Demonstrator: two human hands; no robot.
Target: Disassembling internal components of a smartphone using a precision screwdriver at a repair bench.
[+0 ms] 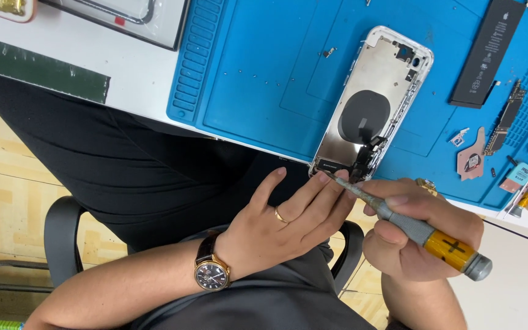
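An opened silver phone housing (pixel 371 101) lies on a blue work mat (pixel 258 73), with a round black coil in its middle. My left hand (pixel 288 214), with a ring and a wristwatch, steadies the housing's near end with its fingertips. My right hand (pixel 420 229) grips a screwdriver (pixel 426 235) with a grey shaft and a yellow handle. Its tip touches the housing's near edge, beside a small black part.
A black battery (pixel 487 52) lies at the mat's far right. A narrow circuit board (pixel 505 119) and small loose parts (pixel 472 156) sit right of the housing. A framed screen panel (pixel 129 18) rests at the top left. A chair armrest (pixel 59 232) is below.
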